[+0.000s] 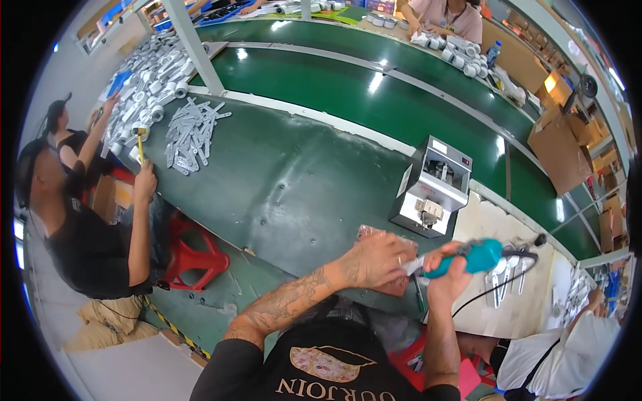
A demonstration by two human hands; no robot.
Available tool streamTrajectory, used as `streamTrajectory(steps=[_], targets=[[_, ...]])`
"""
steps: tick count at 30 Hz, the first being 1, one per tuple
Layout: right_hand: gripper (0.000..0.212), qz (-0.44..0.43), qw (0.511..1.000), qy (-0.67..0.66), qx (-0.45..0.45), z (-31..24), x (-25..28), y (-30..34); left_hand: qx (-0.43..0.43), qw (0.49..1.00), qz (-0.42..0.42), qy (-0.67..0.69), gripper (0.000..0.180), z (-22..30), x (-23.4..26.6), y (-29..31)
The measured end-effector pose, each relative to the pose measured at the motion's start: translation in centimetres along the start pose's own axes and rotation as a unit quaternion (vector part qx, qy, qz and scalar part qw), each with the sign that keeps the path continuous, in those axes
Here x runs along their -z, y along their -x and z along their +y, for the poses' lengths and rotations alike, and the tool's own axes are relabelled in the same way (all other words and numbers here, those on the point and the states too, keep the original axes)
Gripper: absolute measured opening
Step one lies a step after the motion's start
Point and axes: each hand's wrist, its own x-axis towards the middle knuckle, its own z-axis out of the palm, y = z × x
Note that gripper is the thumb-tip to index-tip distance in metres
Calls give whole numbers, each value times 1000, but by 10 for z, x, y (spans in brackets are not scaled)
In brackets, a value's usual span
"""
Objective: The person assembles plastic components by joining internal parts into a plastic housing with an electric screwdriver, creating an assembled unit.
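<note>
My right hand (447,274) is wrapped round a teal electric screwdriver (476,256), which lies nearly level with its tip pointing left. A black cord runs from its rear end. My left hand (380,259) is closed at the screwdriver's tip, above a reddish-brown block (394,286) at the bench edge. What its fingers grip is hidden; a whitish piece shows between the two hands, and I cannot tell whether it belongs to the tool. Just beyond the hands stands a grey metal screw feeder (428,194).
Flat grey metal strips (192,134) lie heaped on the dark green bench (301,180). Many white-grey cylindrical parts (157,70) pile up at far left. Pale-handled parts (501,277) lie right on a light board (521,314). Beyond runs a green conveyor (321,83). Co-workers sit at left, right and far side.
</note>
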Motion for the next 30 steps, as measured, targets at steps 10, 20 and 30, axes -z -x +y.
streamTrajectory(steps=[10,20,30], targets=[[46,97,994,-32,49,-35,53,71,329,885,251,-216,31,-72,96,110],[62,24,999,2,-43,-41,60,83,181,967,57,169,28,52,12,-70],[66,99,995,10,-4,-66,71,113,-33,968,-237,74,64,115,-209,-177]])
